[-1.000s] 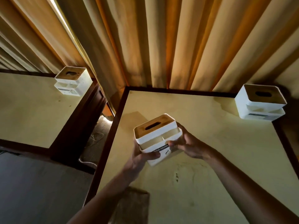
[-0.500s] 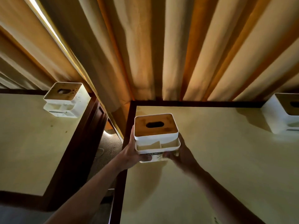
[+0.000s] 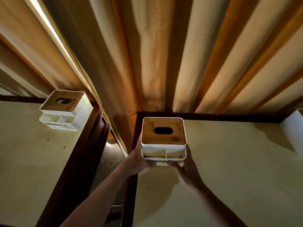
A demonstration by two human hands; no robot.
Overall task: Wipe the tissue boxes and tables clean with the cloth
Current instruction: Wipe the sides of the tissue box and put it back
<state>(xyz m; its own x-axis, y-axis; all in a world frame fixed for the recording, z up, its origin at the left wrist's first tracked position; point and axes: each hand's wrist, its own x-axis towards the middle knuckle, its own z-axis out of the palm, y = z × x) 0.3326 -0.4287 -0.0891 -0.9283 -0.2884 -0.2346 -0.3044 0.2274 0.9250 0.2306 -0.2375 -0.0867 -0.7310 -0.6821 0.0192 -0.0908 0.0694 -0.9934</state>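
A white tissue box (image 3: 164,138) with a wooden lid and a dark oval slot is held at the far left corner of the right table (image 3: 221,169). My left hand (image 3: 139,158) grips its left side and my right hand (image 3: 185,164) grips its right front. Whether the box touches the table I cannot tell. A second tissue box (image 3: 64,110), speckled with dark spots, stands on the left table (image 3: 32,161) at its far right corner. The white edge of a third box (image 3: 293,133) shows at the right border. No cloth is in view.
Tan curtains (image 3: 155,54) hang right behind both tables. A narrow gap (image 3: 108,169) with dark wooden table edges and carpet separates the two tables. A few dark specks lie on the left table.
The box has been carried away from me and to the left, from mid-table to the table's far left corner. Both hands have kept their hold on it.
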